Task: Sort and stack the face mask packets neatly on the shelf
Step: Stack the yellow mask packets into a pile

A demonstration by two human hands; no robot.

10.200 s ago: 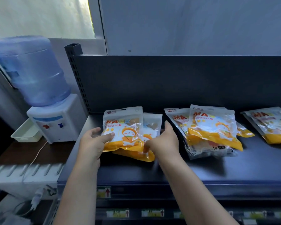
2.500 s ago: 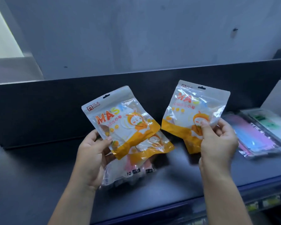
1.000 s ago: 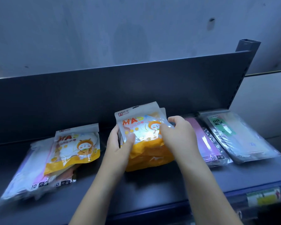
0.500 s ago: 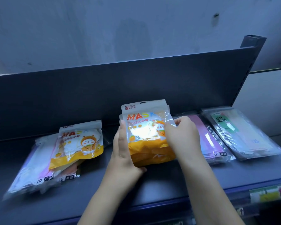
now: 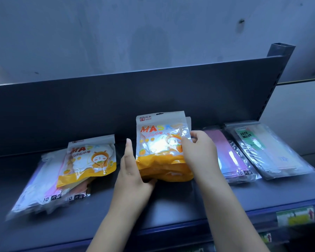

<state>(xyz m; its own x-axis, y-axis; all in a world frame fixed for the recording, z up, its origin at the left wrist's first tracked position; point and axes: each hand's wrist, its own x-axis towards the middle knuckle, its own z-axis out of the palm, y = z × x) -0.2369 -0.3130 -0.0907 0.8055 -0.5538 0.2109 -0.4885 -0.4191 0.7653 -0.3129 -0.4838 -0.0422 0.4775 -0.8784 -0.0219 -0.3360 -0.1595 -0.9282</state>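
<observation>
A stack of orange-and-white mask packets (image 5: pixel 158 142) stands tilted on the dark shelf (image 5: pixel 171 206) at the middle, top edges toward the back panel. My left hand (image 5: pixel 133 171) presses flat against the stack's left side, thumb under its lower edge. My right hand (image 5: pixel 198 153) grips its right side, thumb on the front packet. To the left lies another orange packet (image 5: pixel 91 157) on top of a loose pile of pink and white packets (image 5: pixel 38 186). A pink-purple packet pile (image 5: pixel 229 157) lies to the right.
A clear packet labelled FACE MASK with green print (image 5: pixel 262 150) lies at the far right. The shelf's upright back panel (image 5: pixel 98 110) runs behind everything, with a post at the right end. Price labels (image 5: pixel 295 215) sit on the front rail.
My hands have squared the orange stack a little more upright and slid down its sides. The view has shifted slightly; the other piles have stayed where they were.
</observation>
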